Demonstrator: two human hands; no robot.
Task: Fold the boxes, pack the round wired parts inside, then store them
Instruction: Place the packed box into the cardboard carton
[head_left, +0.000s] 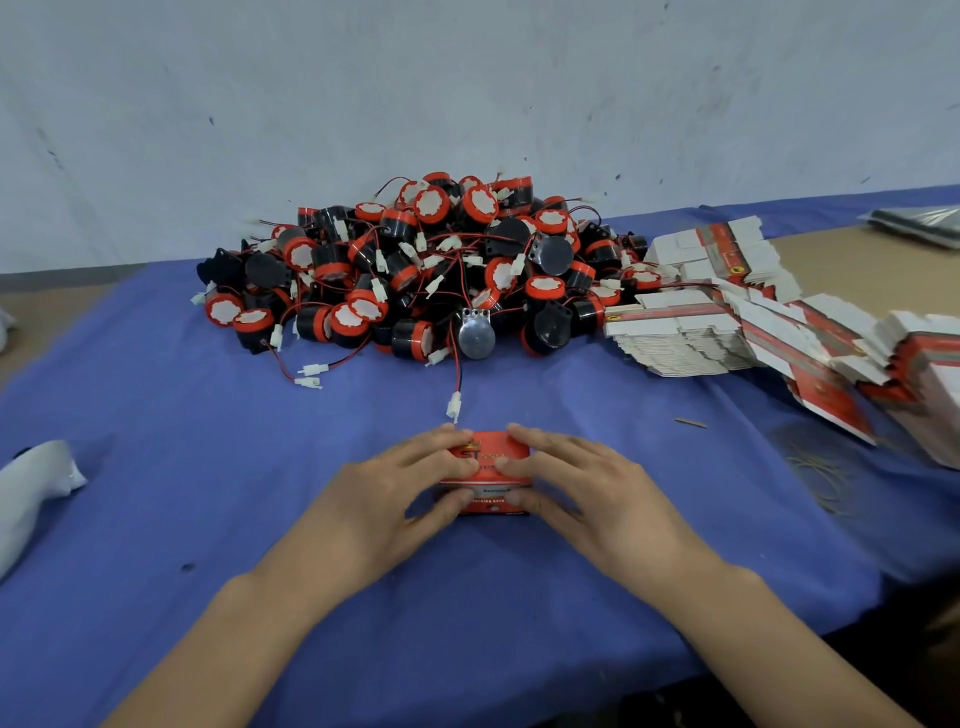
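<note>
Box (491, 470) in narrow grip of left hand (384, 499) and right hand (587, 488), thumbs against front.

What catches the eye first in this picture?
The big pile of round wired parts, black and red, sits at the back middle of the blue cloth. Near the front, the left hand and the right hand grip a red box. On the right lie stacked flat unfolded boxes.

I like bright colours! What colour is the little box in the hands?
Red, with a pale band; the head view shows the box best.
</note>
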